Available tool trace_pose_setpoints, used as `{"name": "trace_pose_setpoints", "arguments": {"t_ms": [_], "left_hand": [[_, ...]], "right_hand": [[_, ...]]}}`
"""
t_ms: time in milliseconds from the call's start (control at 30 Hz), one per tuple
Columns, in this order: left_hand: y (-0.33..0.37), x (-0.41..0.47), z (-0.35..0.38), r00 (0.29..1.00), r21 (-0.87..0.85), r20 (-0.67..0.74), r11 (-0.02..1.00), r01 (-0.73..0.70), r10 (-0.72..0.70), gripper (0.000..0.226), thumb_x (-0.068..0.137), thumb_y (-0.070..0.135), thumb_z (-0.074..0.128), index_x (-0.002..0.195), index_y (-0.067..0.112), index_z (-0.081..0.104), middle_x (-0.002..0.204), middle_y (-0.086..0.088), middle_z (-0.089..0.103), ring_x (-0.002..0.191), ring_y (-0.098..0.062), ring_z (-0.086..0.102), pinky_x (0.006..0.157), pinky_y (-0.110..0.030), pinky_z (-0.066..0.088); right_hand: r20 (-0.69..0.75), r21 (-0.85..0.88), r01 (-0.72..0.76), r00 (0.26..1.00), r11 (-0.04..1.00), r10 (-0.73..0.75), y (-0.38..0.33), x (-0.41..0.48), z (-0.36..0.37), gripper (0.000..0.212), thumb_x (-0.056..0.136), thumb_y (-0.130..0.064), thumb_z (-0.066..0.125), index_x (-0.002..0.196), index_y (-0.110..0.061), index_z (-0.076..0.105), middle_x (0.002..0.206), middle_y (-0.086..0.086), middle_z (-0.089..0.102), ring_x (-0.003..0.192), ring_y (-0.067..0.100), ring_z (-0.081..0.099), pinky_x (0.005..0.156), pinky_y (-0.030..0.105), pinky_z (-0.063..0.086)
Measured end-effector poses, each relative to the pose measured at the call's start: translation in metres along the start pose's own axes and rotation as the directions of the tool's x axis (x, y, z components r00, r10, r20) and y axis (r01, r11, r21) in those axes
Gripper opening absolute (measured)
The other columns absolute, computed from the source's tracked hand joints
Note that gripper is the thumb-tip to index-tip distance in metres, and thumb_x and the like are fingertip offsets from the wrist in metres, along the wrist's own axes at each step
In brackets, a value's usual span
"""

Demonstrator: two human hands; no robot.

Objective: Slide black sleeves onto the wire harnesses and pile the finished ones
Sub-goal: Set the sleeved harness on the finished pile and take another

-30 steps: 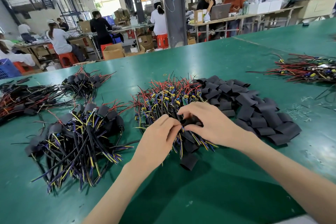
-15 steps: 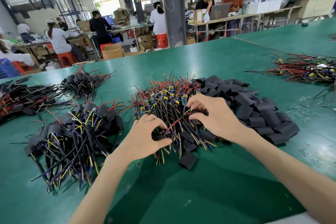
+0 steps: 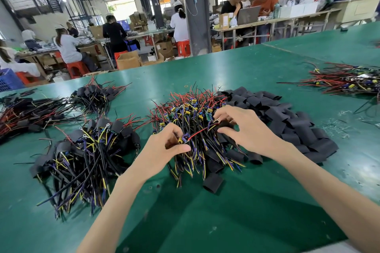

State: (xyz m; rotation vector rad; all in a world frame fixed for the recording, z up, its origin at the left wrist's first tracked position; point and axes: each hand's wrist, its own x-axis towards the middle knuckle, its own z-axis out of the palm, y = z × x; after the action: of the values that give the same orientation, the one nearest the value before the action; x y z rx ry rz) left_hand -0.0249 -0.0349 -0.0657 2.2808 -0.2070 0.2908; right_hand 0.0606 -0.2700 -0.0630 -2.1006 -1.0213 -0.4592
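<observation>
— Where do we have the wire harness?
— Between our hands, over the unsleeved pile. Our left hand pinches its yellow part, and our right hand pinches the red wire's end.
— And around us?
— Loose black sleeves to the right, the sleeved pile to the left, all on the green table.

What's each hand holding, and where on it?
Left hand pinches one wire harness at its yellow-blue component end; right hand pinches what looks like a black sleeve by the far end of its red wire.
</observation>
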Motion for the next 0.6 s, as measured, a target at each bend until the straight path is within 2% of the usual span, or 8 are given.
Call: {"name": "trace_pose_setpoints", "arguments": {"t_ms": [67,133,233,300,400,467,600], "left_hand": [[0.001,0.0,0.003,0.999,0.015,-0.03,1.0,-0.017,0.017,0.025,0.079,0.022,0.075,0.09,0.03,0.054,0.066,0.004,0.051,0.059,-0.006,0.039,0.06,-0.016,0.033],[0.002,-0.001,0.003,0.999,0.047,-0.036,0.998,-0.036,0.037,0.024,0.081,0.022,0.074,0.094,0.033,0.057,0.076,0.0,0.059,0.064,-0.009,0.046,0.066,-0.017,0.038],[0.003,-0.002,0.004,0.994,0.153,-0.052,0.984,-0.092,0.101,0.017,0.087,0.021,0.067,0.103,0.027,0.064,0.09,0.004,0.061,0.078,-0.011,0.055,0.073,-0.02,0.04],[0.005,-0.002,0.005,0.989,0.198,-0.086,0.975,-0.103,0.122,0.018,0.089,0.02,0.065,0.107,0.021,0.066,0.091,0.006,0.057,0.079,-0.006,0.053,0.073,-0.016,0.037],[0.007,-0.002,0.008,0.982,0.248,-0.137,0.964,-0.094,0.131,0.018,0.088,0.023,0.065,0.107,0.021,0.064,0.09,0.01,0.055,0.078,-0.002,0.051,0.073,-0.017,0.035],[0.007,-0.004,0.011,0.978,0.289,-0.157,0.954,-0.083,0.133,0.019,0.089,0.027,0.064,0.107,0.025,0.059,0.084,0.015,0.051,0.073,0.003,0.047,0.069,-0.018,0.033],[0.01,-0.008,0.021,0.973,0.289,-0.168,0.951,-0.108,0.161,0.019,0.088,0.032,0.064,0.105,0.031,0.055,0.078,0.013,0.051,0.07,0.001,0.045,0.068,-0.02,0.033]], "right_hand": [[0.017,-0.031,-0.011,1.0,0.999,0.012,0.001,0.0,-0.002,0.034,0.079,-0.01,0.072,0.107,-0.024,0.057,0.093,-0.01,0.059,0.081,0.013,0.058,0.078,0.031,0.048],[0.037,-0.076,0.008,0.999,0.997,-0.005,0.001,0.0,-0.004,0.036,0.079,-0.01,0.072,0.11,-0.022,0.057,0.095,-0.011,0.056,0.083,0.012,0.056,0.08,0.03,0.047],[0.077,-0.173,0.047,0.996,0.984,-0.034,0.002,-0.001,-0.005,0.04,0.08,-0.01,0.071,0.116,-0.018,0.055,0.1,-0.013,0.052,0.095,0.006,0.048,0.088,0.032,0.044],[0.092,-0.224,0.063,0.995,0.973,-0.043,0.003,-0.002,-0.006,0.042,0.079,-0.01,0.071,0.118,-0.017,0.056,0.104,-0.008,0.057,0.102,0.011,0.049,0.088,0.033,0.041],[0.11,-0.271,0.112,0.99,0.956,-0.085,0.003,-0.001,-0.005,0.042,0.077,-0.008,0.073,0.116,-0.013,0.058,0.103,0.0,0.063,0.099,0.019,0.052,0.088,0.032,0.034],[0.12,-0.251,0.125,0.988,0.96,-0.098,0.0,-0.001,-0.003,0.041,0.078,-0.009,0.073,0.116,-0.013,0.058,0.1,-0.003,0.061,0.097,0.018,0.052,0.088,0.028,0.031],[0.156,-0.151,0.155,0.979,0.976,-0.131,-0.008,-0.005,0.005,0.039,0.081,-0.012,0.071,0.117,-0.014,0.056,0.099,-0.01,0.052,0.098,0.01,0.046,0.085,0.022,0.035]]}}
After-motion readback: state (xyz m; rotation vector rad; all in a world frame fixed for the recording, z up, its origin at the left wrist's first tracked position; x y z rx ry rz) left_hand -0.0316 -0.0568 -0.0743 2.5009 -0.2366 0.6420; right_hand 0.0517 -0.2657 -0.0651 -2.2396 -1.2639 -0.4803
